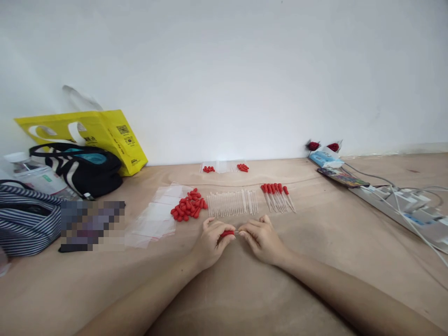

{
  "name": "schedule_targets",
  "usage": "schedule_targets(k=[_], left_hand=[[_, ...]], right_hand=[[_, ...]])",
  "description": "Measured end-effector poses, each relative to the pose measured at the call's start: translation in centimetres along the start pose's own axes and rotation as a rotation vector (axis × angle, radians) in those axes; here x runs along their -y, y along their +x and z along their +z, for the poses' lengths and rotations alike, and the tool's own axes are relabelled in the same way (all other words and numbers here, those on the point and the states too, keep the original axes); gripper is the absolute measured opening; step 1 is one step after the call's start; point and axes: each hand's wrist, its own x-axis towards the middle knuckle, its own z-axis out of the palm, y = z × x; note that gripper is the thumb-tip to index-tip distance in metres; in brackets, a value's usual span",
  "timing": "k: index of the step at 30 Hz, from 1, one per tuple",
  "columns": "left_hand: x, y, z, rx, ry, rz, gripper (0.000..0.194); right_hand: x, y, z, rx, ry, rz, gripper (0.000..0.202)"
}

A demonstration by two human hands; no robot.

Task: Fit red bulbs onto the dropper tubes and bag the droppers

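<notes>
My left hand pinches a red rubber dropper bulb. Facing it, my right hand has its fingers closed on a thin clear dropper tube, whose end meets the bulb's mouth; most of the tube is hidden by my fingers. Just beyond my hands lies a row of loose clear tubes. A heap of red bulbs sits left of that row, partly on clear plastic zip bags. To the right are several droppers with red bulbs on their tubes.
Small bags with red bulbs lie by the wall. At left stand a yellow bag, a black bag, a plastic bottle and a striped pouch. At right are a power strip with cables, and a blue tissue pack.
</notes>
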Motion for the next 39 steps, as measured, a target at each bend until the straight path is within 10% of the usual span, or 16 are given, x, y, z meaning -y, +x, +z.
schedule_targets(k=[15,23,39], left_hand=[[1.4,0.2,-1.0,0.062,-0.181,-0.063,0.018],[2.2,-0.1,-0.3,-0.165,-0.163,-0.259,0.043],[1.9,0.1,-0.8,-0.051,-0.089,-0.125,0.014]], right_hand=[[-1.1,-0.2,-0.8,-0.013,-0.136,-0.091,0.017],[-6.4,2.4,-1.0,-0.335,-0.303,0.476,0.017],[-8.0,4.1,-0.2,-0.07,-0.546,0.669,0.02]])
